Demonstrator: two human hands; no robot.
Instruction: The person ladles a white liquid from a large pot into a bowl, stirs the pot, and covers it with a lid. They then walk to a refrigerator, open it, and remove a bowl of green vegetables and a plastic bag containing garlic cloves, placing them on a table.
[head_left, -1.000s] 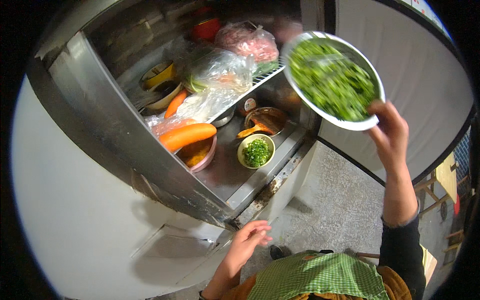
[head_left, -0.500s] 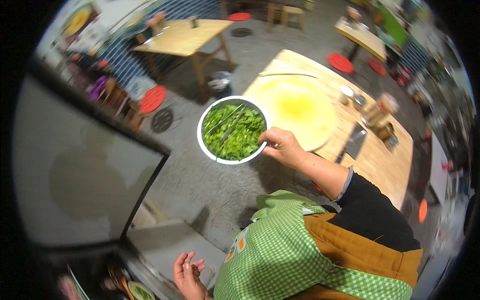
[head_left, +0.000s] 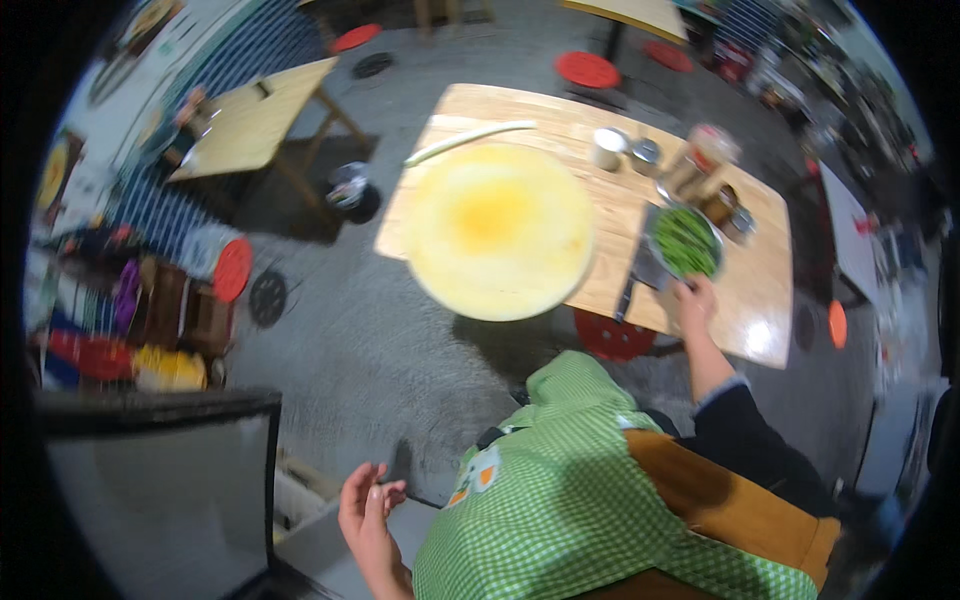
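Note:
My right hand (head_left: 695,300) grips the near rim of a bowl of chopped green herbs (head_left: 686,243), which is over the right part of the wooden table. The bowl partly covers the blade of a cleaver (head_left: 650,262), whose dark handle points toward me. To the left is a large round cutting board (head_left: 500,235), yellow-stained in the middle. A pale green-white stalk (head_left: 470,138) lies beyond the board. My left hand (head_left: 370,505) hangs low beside the apron, holding nothing, its fingers loosely curled and apart.
On the wooden table (head_left: 745,320) stand a white canister (head_left: 608,148), a small jar (head_left: 645,154), a tall clear container (head_left: 700,160) and brown jars. A red stool (head_left: 612,335) sits under its near edge. An open dark-framed door (head_left: 160,500) is at lower left.
My right hand has carried the bowl of herbs rightward, from beside the round board to over the cleaver. My view has turned right. The left hand stays low.

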